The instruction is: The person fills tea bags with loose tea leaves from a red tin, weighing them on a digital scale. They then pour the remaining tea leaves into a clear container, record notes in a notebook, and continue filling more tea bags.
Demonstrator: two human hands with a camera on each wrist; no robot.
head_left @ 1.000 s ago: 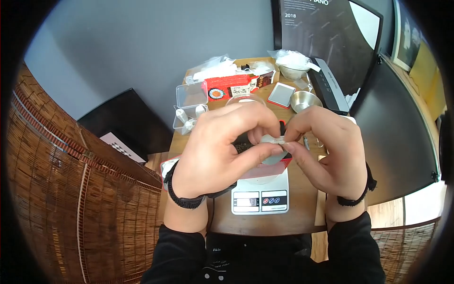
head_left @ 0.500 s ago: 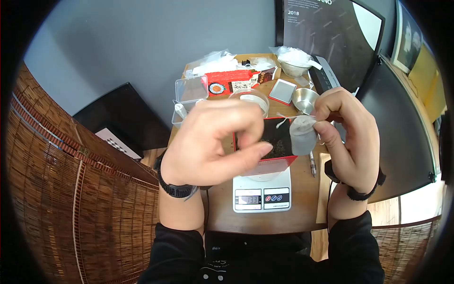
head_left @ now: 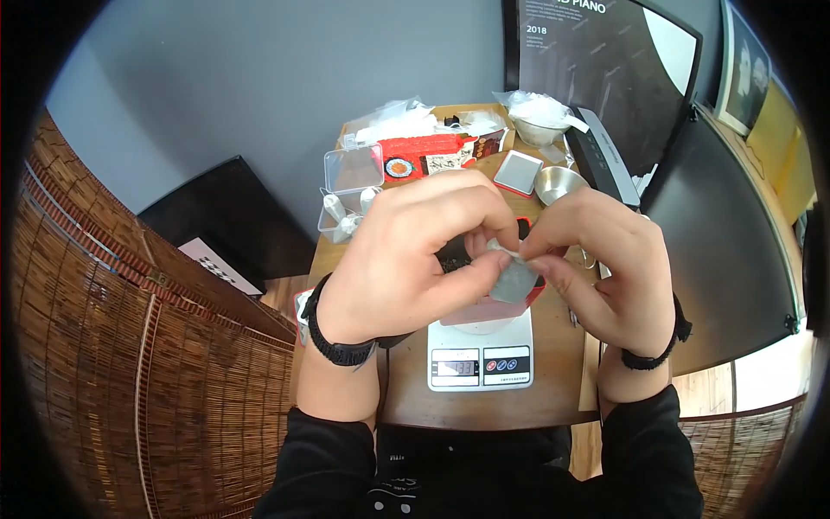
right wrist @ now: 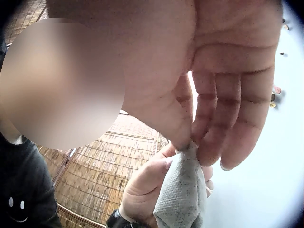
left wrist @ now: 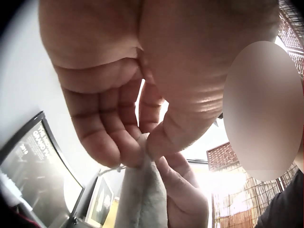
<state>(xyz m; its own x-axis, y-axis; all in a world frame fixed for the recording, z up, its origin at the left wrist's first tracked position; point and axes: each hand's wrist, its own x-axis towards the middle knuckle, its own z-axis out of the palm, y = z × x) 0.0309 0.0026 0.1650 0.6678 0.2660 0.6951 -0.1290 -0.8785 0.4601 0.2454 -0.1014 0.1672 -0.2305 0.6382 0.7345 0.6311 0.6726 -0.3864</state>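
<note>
A pale, finely textured pouch (head_left: 513,281) hangs pinched at its gathered top between the fingers (head_left: 500,262).

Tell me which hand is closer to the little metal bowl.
The right. The right hand is just this side of the metal bowl in the head view, while the left hand is farther off, to the bowl's left. Both hands pinch the pale pouch.

The box (head_left: 535,298) is red (its inside black), the scale (head_left: 439,377) white, the sleeves (head_left: 644,437) plain black.
</note>
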